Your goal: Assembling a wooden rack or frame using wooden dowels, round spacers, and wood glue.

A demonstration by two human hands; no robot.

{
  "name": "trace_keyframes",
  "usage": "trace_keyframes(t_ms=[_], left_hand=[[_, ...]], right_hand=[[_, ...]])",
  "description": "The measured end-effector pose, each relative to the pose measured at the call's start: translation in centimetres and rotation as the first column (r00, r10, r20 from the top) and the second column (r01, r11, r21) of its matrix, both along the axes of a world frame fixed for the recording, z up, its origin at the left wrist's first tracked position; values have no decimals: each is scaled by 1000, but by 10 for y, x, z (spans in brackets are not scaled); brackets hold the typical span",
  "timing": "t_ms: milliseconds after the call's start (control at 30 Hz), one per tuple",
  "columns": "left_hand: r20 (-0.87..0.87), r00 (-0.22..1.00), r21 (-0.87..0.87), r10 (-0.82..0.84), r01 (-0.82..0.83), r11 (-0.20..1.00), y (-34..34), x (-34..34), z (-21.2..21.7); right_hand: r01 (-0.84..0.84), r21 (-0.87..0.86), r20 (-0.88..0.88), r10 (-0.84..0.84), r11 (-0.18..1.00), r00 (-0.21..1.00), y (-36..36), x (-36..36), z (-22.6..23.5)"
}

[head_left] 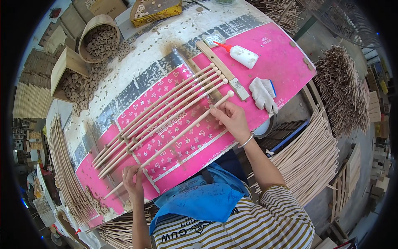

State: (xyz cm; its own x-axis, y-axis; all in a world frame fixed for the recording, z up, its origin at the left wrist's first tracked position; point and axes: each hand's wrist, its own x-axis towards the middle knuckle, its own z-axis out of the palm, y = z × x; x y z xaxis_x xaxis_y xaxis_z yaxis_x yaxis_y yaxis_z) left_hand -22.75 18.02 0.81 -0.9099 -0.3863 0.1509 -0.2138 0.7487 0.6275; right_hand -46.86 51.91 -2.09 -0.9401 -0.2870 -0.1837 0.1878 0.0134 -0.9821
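A long wooden stick with a round bead on its far end [178, 135] lies slanted across the pink table cover [273, 62]. My left hand [133, 180] pinches its near end, and my right hand [233, 120] grips it close to the beaded tip. Beside it, several more beaded wooden sticks [161, 111] lie side by side in a row, their near ends against a thin strip [139, 162] fixed across the cover.
A white glue bottle with a red nozzle [242, 55] and a white work glove [263, 94] lie at the right. Wooden rings fill a round basket [98, 39] and spill from a box [70, 74]. Stick bundles [311, 153] lie around.
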Motion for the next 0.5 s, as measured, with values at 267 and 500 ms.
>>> trace_keyframes(t_ms=[267, 500], left_hand=[[8, 1000, -3, -23, 23, 1000, 1, -32, -17], [12, 999, 16, -41, 41, 999, 2, -45, -19]], right_hand=[[270, 448, -387, -88, 852, 918, 14, -7, -1], [316, 407, -431, -125, 857, 893, 16, -5, -15]])
